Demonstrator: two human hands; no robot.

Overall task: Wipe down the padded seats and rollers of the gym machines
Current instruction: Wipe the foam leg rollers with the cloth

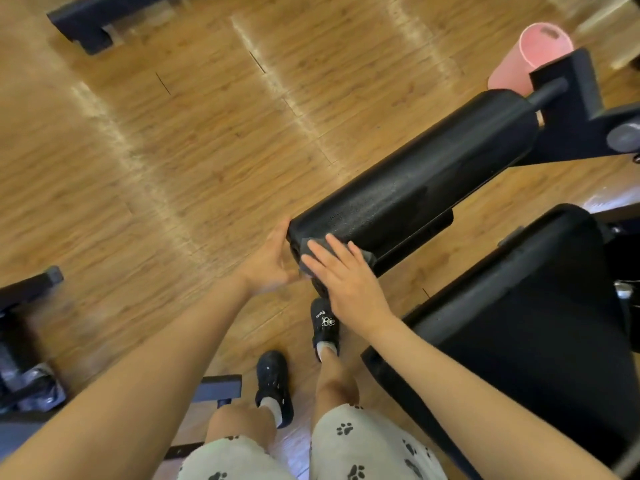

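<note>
A long black padded roller (415, 181) runs from the centre up to the right, fixed on a dark metal arm (581, 109). My right hand (346, 282) lies flat on a dark grey cloth (311, 249), pressing it on the roller's near end. My left hand (268, 263) cups the roller's end face, fingers apart, touching the edge. A black padded seat (536, 323) fills the lower right, beside my right forearm.
Wooden floor (173, 150) spreads to the left and far side. A pink foam roller (530, 53) stands behind the metal arm. Dark machine feet sit at the top left (90, 26) and left edge (27, 285). My legs and black shoes (273, 386) are below.
</note>
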